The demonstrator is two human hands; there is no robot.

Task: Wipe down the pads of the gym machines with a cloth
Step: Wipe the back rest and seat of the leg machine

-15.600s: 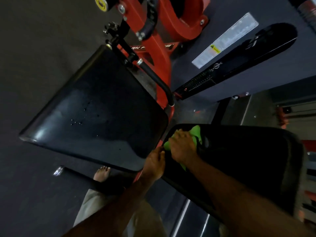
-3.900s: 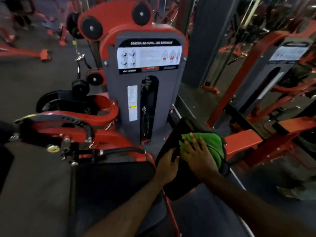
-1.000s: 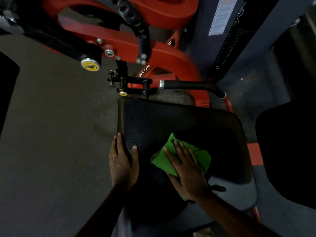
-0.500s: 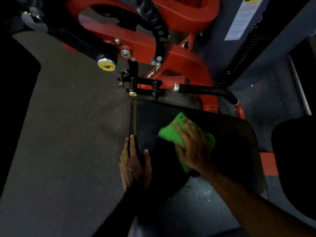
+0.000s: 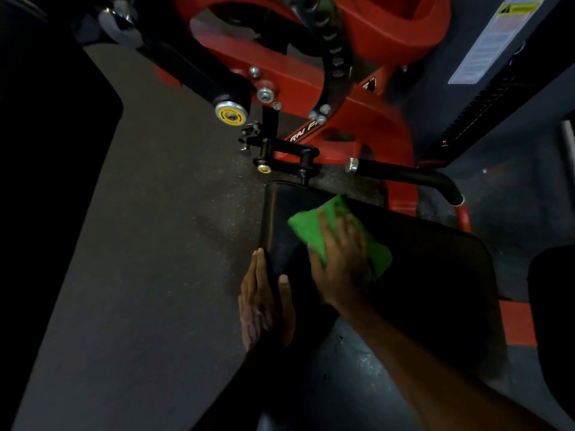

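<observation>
Right hand (image 5: 340,262) flat grip presses green cloth (image 5: 339,234) onto seat pad (image 5: 435,275).
Cloth soft, light, likely to bunch; palm it flat. Left hand (image 5: 264,303) fingers straight, bracing pad edge beside grip.

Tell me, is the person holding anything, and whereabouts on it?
Right hand presses flat on the middle of the green cloth; the left hand rests on the seat pad side edge.
</observation>
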